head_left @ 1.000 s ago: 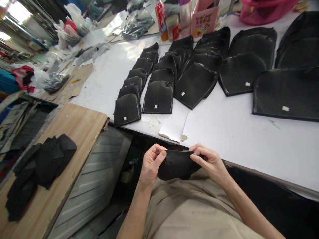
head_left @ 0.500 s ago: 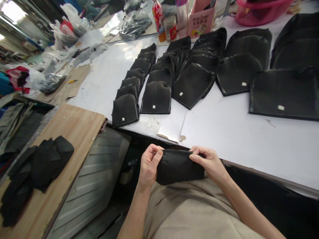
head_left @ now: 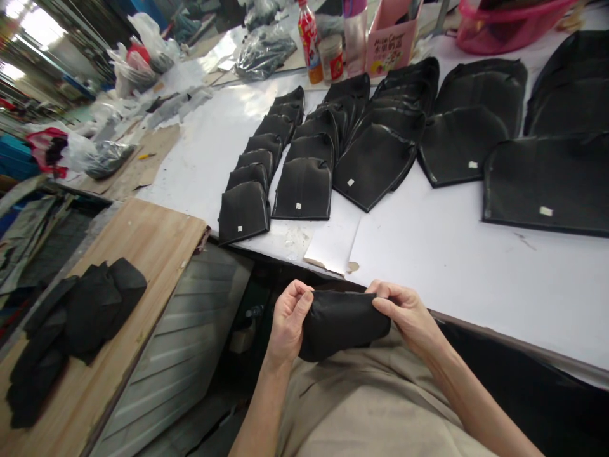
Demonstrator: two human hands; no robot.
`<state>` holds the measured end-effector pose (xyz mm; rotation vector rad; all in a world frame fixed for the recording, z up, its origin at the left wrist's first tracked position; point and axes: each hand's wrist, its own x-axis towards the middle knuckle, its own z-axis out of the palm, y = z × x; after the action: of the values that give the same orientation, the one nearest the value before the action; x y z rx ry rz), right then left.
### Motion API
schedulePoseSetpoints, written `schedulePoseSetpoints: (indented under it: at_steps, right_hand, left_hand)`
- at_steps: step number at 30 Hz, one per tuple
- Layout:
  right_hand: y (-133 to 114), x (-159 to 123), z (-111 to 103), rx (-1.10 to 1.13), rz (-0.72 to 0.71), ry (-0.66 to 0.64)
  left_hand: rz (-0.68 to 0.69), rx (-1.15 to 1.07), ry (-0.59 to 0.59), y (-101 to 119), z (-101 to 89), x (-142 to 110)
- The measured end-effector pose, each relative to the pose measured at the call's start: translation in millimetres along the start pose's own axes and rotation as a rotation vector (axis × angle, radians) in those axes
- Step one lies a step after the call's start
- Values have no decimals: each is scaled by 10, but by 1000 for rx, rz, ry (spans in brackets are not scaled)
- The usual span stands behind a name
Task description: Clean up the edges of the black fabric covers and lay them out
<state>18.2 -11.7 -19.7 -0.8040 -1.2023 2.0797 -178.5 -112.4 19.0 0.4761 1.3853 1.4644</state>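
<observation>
the left hand (head_left: 287, 322) is pinching the upper edge of a small black piece (head_left: 345, 325) at its left end, thumb against fingers, and the right hand (head_left: 404, 310) is gripping the same edge toward its right end; both grips are looking narrow. the piece is hanging just in front of the beige clothing (head_left: 375, 400), near the edge of the white table (head_left: 428, 266). holding it at two ends is probably drawing that edge straight.

farther off, rows of black pieces (head_left: 304, 190) are overlapping from near to far, an arrangement likely saving room. the nearest ones are showing small white labels (head_left: 298, 206), perhaps for telling rows apart. on the left, a dark heap of cloth (head_left: 92, 311) is lying loosely on a wooden board (head_left: 159, 231). a bottle (head_left: 310, 47) and a pink box (head_left: 392, 41) are standing beyond the rows, presumably out of the way.
</observation>
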Motion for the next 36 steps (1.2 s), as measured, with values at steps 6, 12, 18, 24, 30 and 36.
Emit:
schedulePoseSetpoints:
  at_steps: [6, 12, 18, 24, 30, 36]
  right_hand:
    - [-14, -23, -36, 76, -13, -31]
    - [14, -35, -69, 4, -57, -47]
    - [-68, -40, -87, -476, -246, 67]
    - [-115, -68, -7, -489, -191, 124]
    - [-148, -47, 71, -480, -178, 111]
    - [-199, -20, 135, -515, -165, 65]
  left_hand:
    - [20, -5, 32, -8, -22, 12]
    - [27, -28, 21, -12, -33, -11]
    - [34, 6, 50, -47, -72, -22]
    - [38, 40, 69, -100, -138, -36]
    - [57, 114, 64, -105, -235, -35]
    - [196, 575, 1, 101, -250, -26]
